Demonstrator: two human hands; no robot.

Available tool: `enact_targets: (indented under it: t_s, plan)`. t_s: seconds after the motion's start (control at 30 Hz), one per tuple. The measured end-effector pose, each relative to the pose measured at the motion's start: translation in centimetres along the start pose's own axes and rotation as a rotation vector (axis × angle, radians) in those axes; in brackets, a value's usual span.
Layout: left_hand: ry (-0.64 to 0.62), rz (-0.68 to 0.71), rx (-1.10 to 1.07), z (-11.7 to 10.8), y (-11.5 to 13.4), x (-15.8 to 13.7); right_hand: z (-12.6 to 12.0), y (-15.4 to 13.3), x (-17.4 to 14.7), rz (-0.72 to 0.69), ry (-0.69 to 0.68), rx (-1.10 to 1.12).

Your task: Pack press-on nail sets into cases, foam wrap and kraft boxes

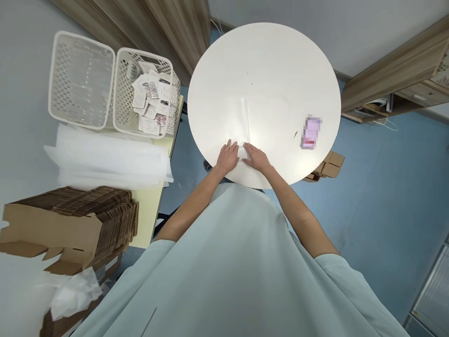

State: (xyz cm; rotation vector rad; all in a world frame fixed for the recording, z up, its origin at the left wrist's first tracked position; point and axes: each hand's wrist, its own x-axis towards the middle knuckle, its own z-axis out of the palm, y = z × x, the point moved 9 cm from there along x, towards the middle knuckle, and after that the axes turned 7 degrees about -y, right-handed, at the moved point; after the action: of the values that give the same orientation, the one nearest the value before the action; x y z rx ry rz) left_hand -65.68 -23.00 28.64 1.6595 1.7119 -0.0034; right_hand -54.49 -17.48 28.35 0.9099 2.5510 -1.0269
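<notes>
My left hand (228, 157) and my right hand (257, 157) are close together at the near edge of a round white table (280, 61). Between them is a small white bundle of thin wrapping sheet (243, 152), its two sides under my fingers. A pale, see-through strip of the sheet (245, 117) stretches away from the bundle across the tabletop. The fingers of both hands are bent and pressed onto the sheet. Whether anything lies inside the bundle cannot be seen.
A blurred-out pink item (311, 133) lies at the table's right. On the left side table are a clear-filled basket (52, 77), a basket of cards (117, 89), white foam sheets (112, 157) and stacked flat cardboard boxes (56, 227). Small cartons (331, 164) sit below the round table.
</notes>
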Motion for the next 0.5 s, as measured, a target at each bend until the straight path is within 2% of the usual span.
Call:
enact_targets:
  t_s: [0.13, 0.37, 0.5]
  plan:
    - [-0.044, 0.051, 0.027, 1.6, 0.1, -2.4, 2.0, -0.9, -2.9, -0.047, 0.031, -0.044]
    - [-0.149, 0.083, 0.063, 6.8, 0.5, -7.1, 6.3, -1.8, -8.2, -0.113, 0.05, -0.059]
    - [-0.125, 0.112, 0.082, 7.1, 0.9, -8.0, 7.0, -1.3, -9.3, -0.101, 0.054, -0.083]
